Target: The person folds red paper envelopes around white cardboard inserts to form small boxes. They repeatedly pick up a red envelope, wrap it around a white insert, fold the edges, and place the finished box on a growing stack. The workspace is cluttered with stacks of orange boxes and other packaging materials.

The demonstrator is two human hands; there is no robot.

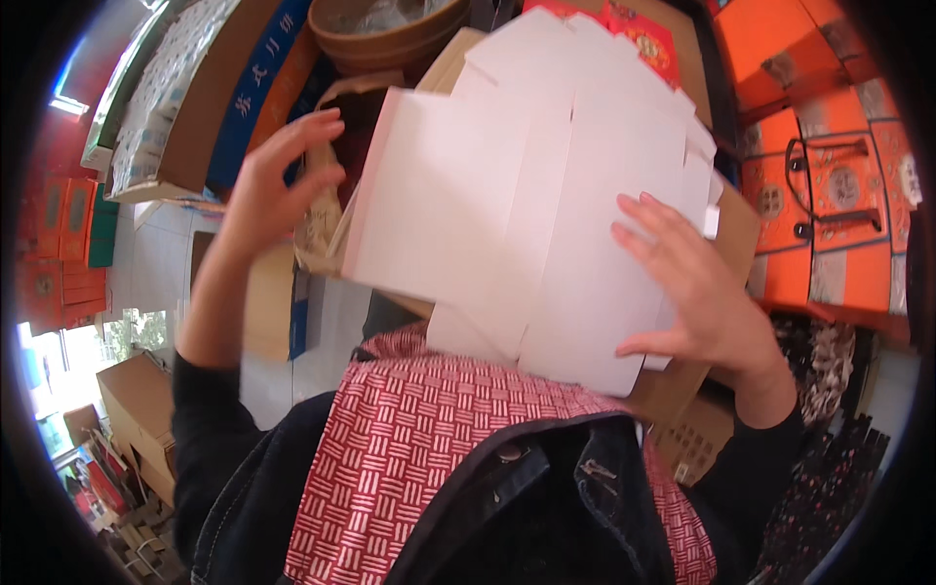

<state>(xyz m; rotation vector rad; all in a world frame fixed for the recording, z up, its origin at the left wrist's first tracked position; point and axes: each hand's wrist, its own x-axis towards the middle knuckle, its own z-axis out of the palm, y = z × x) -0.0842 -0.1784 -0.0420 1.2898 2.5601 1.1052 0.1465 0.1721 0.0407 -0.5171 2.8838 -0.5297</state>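
Observation:
A flat white cardboard box blank (468,185) with creases, slots and tabs lies unfolded in front of me, its near edge against my red-and-white patterned apron. My left hand (278,185) is raised just beyond the blank's left edge. Its fingers and thumb are apart, with nothing between them. Over the right part of the blank, my right hand (687,288) has its fingers spread; whether the fingertips press on the card I cannot tell. Brown cardboard (733,229) shows beneath the blank on the right.
Orange gift boxes (840,185) with dark handles are stacked at the right. A round brown tub (390,44) and red printed packets (643,39) are at the far side. A blue-sided carton (255,83) of small packs is at far left, above brown cartons (136,414).

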